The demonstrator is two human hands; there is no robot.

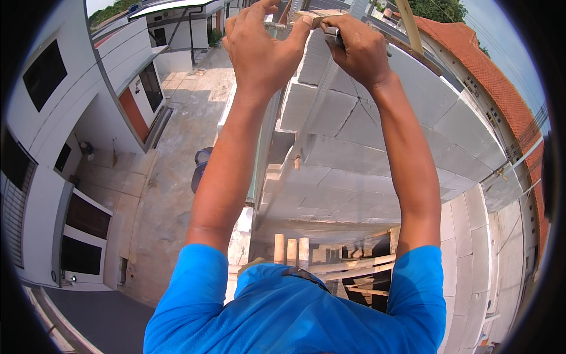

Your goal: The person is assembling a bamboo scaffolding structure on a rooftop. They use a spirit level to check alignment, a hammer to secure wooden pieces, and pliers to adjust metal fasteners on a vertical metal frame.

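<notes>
I look down along a wall of light grey blocks (pixel 365 159). Both my arms reach up to its top course. My left hand (pixel 259 44) is at the top edge, its thumb and fingertips pinching a small pale wooden piece (pixel 318 16) that lies on the blocks. Just to the right, my right hand (pixel 361 52) is closed around a tool with a grey handle (pixel 332 35), pressed against the wood; the tool's working end is hidden behind the hands. A thin metal strip (pixel 315 103) runs down the wall face below my hands.
Far below on the left lies a concrete yard (pixel 171 177) between white buildings (pixel 47 118). A dark bucket (pixel 200 162) sits near the wall's edge. Wooden planks and posts (pixel 348 265) stand below my chest. An orange tiled roof (pixel 495 88) is on the right, and a pole (pixel 408 23) leans at the top.
</notes>
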